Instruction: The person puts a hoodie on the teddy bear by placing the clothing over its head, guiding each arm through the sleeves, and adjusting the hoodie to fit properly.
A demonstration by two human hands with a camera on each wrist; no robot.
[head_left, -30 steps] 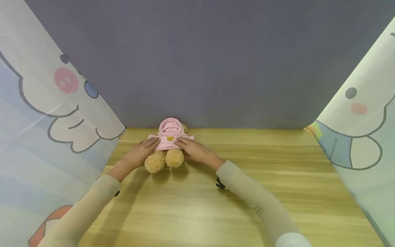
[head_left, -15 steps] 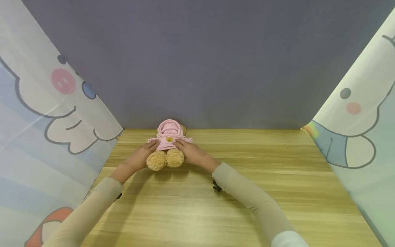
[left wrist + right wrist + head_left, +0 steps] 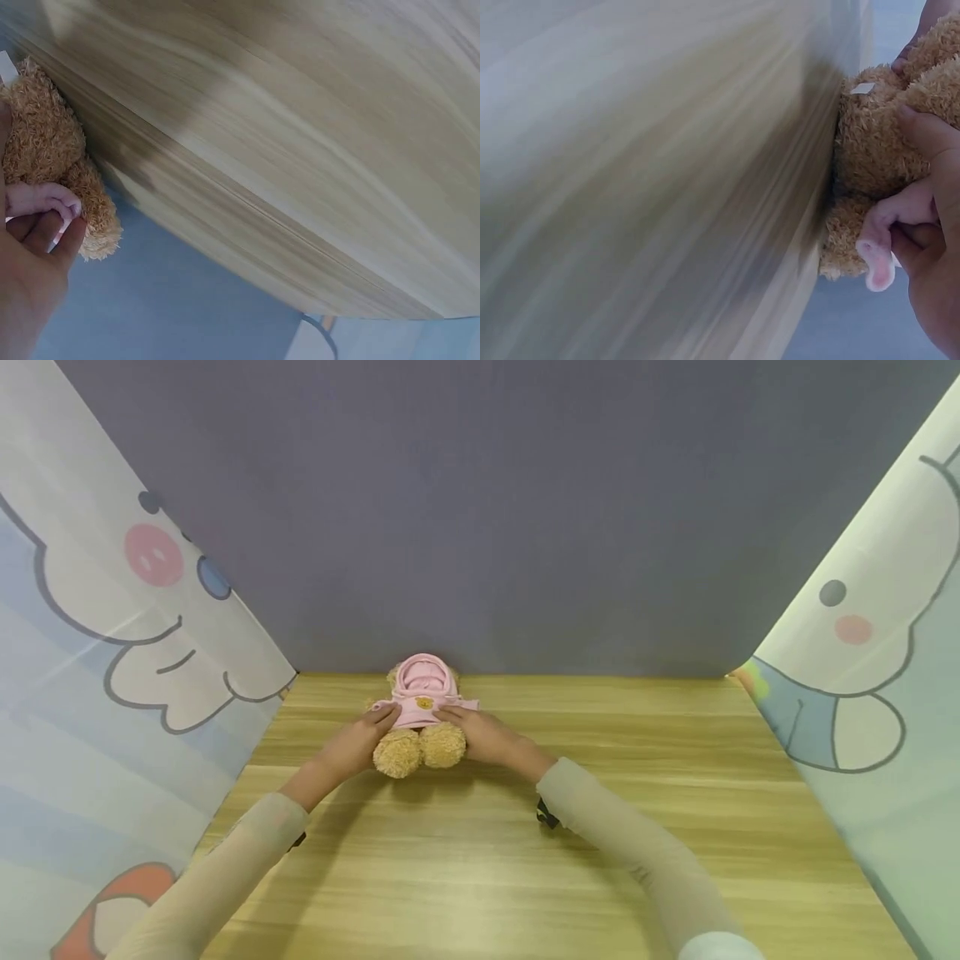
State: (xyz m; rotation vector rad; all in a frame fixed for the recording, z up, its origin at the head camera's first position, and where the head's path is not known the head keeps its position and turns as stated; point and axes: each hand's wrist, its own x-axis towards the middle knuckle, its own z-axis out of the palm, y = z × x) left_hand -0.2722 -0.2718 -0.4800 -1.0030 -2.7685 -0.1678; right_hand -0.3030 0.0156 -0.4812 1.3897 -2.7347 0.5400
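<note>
A teddy bear (image 3: 442,745) with curly tan fur wears a pink hoodie (image 3: 415,717) with a small yellow bear patch. It is by the table's back edge, feet toward me; its face is hidden. My left hand (image 3: 348,750) grips the bear's left-hand side, and the left wrist view has the fingertips pinching a pink sleeve (image 3: 45,199). On the other side my right hand (image 3: 491,739) grips the body, fingers over the hoodie front. In the right wrist view the thumb presses into the fur (image 3: 870,142) and a finger is tucked under the other sleeve (image 3: 885,236).
The wood-grain table (image 3: 480,877) runs up to a dark grey back panel (image 3: 495,518). Panels printed with cartoon animals stand at the left (image 3: 67,693) and right (image 3: 892,727). A white tag (image 3: 862,88) shows on the bear's fur.
Both hands have shifted the bear slightly to the right along the table's back, and it has turned a little. Their hold on it stays about the same.
</note>
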